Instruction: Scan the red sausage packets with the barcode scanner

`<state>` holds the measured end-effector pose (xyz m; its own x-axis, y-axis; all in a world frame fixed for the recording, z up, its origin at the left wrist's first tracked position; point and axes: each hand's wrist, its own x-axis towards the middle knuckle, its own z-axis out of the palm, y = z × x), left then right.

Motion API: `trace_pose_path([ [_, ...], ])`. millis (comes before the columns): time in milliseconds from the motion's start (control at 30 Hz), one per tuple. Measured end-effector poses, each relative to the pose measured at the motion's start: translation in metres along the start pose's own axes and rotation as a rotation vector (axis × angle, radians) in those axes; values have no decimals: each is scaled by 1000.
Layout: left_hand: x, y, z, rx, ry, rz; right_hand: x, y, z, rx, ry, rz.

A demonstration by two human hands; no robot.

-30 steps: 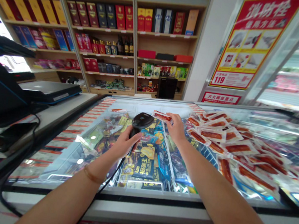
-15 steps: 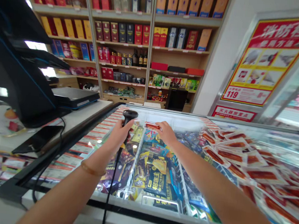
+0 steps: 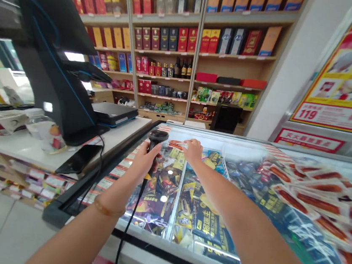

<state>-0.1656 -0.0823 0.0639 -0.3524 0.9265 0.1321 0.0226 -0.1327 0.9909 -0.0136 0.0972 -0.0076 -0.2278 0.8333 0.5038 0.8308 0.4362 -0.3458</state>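
in the head view, the left hand (image 3: 143,161) has its fingers wrapped around the handle of a black scanner (image 3: 158,136), held upright, its cord (image 3: 135,210) hanging down. the right hand (image 3: 194,151) has its fingers pinched on the end of a sausage pack (image 3: 176,144), just right of the scanner's head and over the glass-topped freezer (image 3: 54,215); whether the pack touches the glass i cannot tell. more sausage packs (image 3: 320,202) lie heaped on the right.
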Motion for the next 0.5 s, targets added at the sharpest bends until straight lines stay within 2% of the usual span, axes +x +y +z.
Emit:
trace_pose_path([
  [133,1,-5,43,-81,-80,-42,-30,43,-38,-13,51,55],
  [333,-17,-3,114,-219,-192,-163,-96,136,-119,-220,98,277],
  [433,-31,-6,139,-224,-251,-169,-122,170,-146,-364,80,398],
  [500,-39,-14,148,-195,-269,-140,-132,183,-156,-400,26,470],
])
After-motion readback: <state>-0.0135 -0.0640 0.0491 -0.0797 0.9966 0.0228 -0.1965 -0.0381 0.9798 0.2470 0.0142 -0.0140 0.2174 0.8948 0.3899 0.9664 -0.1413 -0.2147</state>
